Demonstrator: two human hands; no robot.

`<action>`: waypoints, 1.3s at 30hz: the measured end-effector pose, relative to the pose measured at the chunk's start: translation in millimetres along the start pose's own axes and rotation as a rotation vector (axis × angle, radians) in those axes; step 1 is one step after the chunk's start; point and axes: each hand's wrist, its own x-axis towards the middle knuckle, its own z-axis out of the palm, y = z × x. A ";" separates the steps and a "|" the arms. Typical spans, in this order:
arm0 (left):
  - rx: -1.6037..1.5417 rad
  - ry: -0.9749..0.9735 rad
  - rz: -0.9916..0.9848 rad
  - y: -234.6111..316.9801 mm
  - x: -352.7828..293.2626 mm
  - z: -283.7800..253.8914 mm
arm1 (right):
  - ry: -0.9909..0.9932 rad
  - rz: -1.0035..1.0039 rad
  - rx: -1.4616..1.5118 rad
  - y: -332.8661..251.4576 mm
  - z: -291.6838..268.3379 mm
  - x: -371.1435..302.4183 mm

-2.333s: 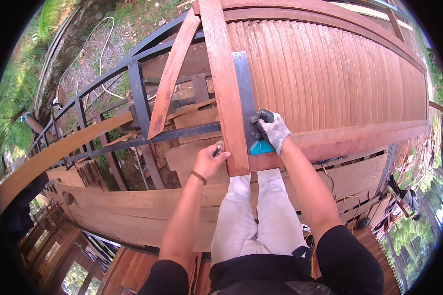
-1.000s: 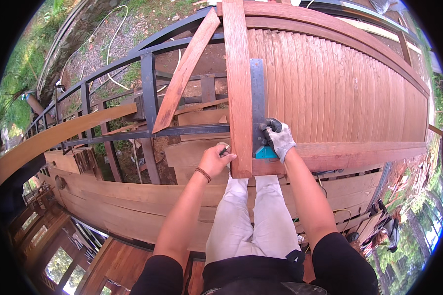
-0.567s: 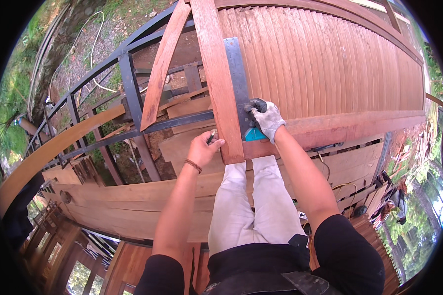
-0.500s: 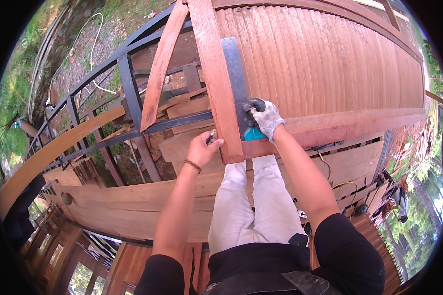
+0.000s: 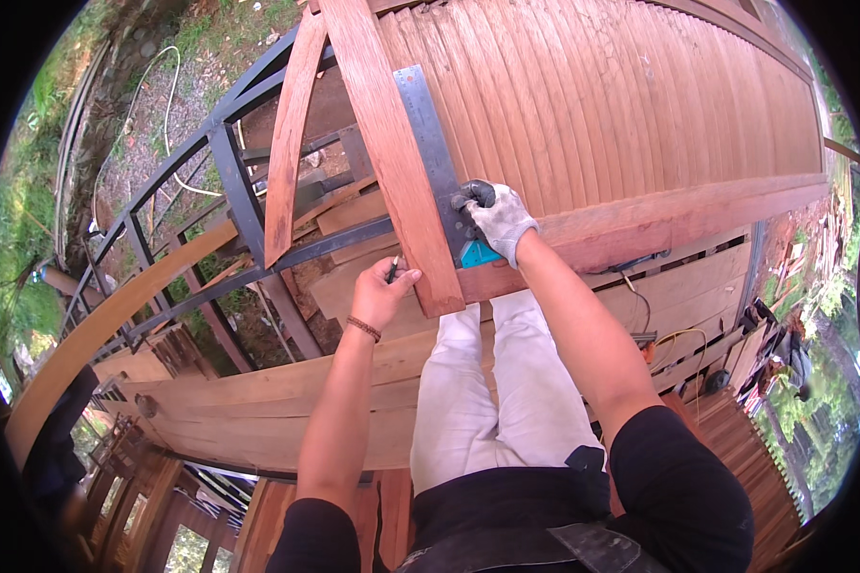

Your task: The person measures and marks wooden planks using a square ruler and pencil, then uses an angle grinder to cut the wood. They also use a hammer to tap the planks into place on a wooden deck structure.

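A short dark pencil (image 5: pixel 393 269) is pinched in the fingers of my bare left hand (image 5: pixel 380 291). That hand is beside the lower left edge of a reddish wooden board (image 5: pixel 387 143). On my right hand (image 5: pixel 499 218) is a grey and white work glove, its dark fingers closed on a carpenter's square (image 5: pixel 430 138). The square's steel blade lies along the board's right edge, and its teal part (image 5: pixel 478 253) shows just below the glove. Under the board's lower end runs the bottom rail (image 5: pixel 631 229) of a slatted wooden panel (image 5: pixel 583 115).
To the left stands a dark metal frame (image 5: pixel 234 172), with a narrow wooden strip (image 5: pixel 291 143) leaning across it. A long curved-looking plank (image 5: pixel 115 310) crosses the far left. Wide planks (image 5: pixel 248 392) lie nearer me, and a yellow cord (image 5: pixel 693 334) hangs at the right.
The view has shifted slightly, so the board and square appear farther left. My left hand has drawn a little away from the board's edge with the pencil. My right hand keeps its grip.
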 end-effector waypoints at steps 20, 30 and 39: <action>-0.071 -0.010 0.027 -3.5 -1.4 0.3 | 0.022 0.040 0.081 2.0 4.5 0.7; 0.054 0.047 0.024 14.4 -9.0 6.5 | 0.026 0.017 0.020 7.2 2.7 4.2; 0.311 -0.109 0.028 27.4 8.1 -15.6 | -0.007 -0.011 0.128 18.6 -2.6 10.2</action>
